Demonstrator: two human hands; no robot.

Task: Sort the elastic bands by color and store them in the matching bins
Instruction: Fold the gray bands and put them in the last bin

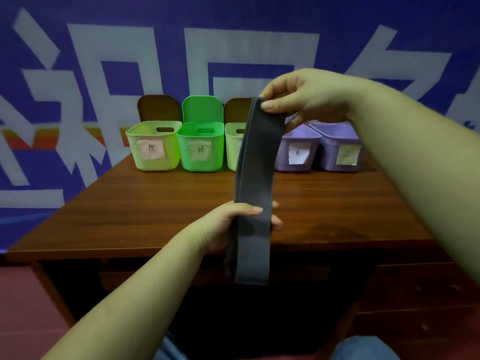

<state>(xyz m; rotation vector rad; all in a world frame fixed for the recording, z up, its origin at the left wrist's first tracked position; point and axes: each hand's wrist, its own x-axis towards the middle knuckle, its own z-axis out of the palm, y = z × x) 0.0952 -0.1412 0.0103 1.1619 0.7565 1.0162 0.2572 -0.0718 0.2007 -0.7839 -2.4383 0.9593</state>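
Both forearms reach fwd over table (130,203). Left hand (228,224) grips grey band (255,183) near its lower part, fingers wrapped round; right hand (298,97) pinches top end w/ thumb + fingers. Band hangs upright, in front of bins (200,149) lined along table's back edge.

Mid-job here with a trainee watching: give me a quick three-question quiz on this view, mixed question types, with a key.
1. True or false: the wide dark grey elastic band lies flat on the brown wooden table.
2. How many plastic bins stand at the table's far edge?
3. Which hand pinches the band's top end? A) left hand B) right hand

Key:
1. False; both hands hold it up in the air.
2. Five: pale green bin, bright green bin, a second pale green one, two purple bins.
3. B
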